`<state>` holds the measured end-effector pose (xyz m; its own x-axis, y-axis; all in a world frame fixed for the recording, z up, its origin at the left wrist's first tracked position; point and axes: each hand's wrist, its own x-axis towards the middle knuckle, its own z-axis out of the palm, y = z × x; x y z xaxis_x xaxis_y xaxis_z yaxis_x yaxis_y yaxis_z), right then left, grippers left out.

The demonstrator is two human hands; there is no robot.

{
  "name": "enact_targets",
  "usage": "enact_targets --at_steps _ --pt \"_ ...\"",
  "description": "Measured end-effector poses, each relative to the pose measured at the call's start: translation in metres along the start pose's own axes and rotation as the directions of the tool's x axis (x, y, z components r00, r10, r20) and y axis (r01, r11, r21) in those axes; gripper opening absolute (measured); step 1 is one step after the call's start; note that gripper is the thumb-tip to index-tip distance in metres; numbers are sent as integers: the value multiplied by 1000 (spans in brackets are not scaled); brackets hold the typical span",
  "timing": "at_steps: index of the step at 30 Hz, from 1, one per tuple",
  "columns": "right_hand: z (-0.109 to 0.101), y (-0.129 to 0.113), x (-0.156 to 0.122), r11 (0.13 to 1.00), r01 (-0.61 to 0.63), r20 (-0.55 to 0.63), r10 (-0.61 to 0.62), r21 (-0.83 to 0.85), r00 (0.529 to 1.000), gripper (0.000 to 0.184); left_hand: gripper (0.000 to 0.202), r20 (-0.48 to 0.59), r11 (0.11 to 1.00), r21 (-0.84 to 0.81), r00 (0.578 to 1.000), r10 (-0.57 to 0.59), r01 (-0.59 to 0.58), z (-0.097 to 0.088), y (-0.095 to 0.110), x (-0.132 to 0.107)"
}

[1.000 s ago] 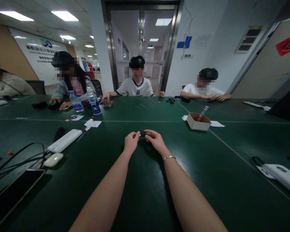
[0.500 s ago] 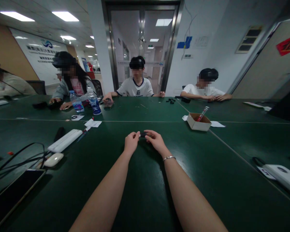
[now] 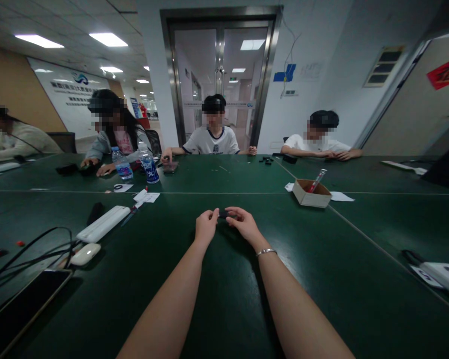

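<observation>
Pinching from both ends, the left hand point(image 3: 206, 227) and right hand point(image 3: 245, 225) grip a small dark stubby object point(image 3: 223, 214) just above the dark green table point(image 3: 224, 279), at twelve o'clock. Fingertips hide its ends; its make is unclear.

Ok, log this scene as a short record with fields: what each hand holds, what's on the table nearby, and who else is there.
left hand: fingertips pinch one end of a small black object
right hand: pinches its other end; silver bracelet on the wrist
surface: dark green table
left of hands: long white plastic bar, white oval mouse, dark flat screen
right of hands: open brown cardboard box holding a red-tipped clear tube
far side: two clear water bottles; three seated people, a fourth person far left
</observation>
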<state>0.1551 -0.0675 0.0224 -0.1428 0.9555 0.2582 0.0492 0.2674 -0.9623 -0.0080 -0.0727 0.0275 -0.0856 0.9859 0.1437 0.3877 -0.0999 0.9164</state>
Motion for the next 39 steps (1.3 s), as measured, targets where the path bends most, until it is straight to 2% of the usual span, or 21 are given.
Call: enact_targets --at_steps 7,13,19,25,31,39 --pt "-1 0 2 1000 0 25 -1 22 1000 40 51 -1 999 46 1000 -25 25 -2 5 -1" --pt "-2 1 4 997 -22 27 20 78 999 43 54 -29 994 113 1000 -2 5 1 8 1" --pt "-1 -3 4 993 -40 16 38 114 999 45 49 3 999 -31 1000 5 -5 3 0 1" --pt "-2 -1 6 993 -83 -43 87 84 995 47 40 74 996 -67 995 61 -56 6 -14 6" --pt "-1 3 9 989 -94 -76 104 117 992 51 24 72 970 -198 985 158 -141 9 -16 9" --pt "-1 0 4 991 -83 -66 90 104 994 48 25 91 963 -257 989 113 -87 6 -13 6"
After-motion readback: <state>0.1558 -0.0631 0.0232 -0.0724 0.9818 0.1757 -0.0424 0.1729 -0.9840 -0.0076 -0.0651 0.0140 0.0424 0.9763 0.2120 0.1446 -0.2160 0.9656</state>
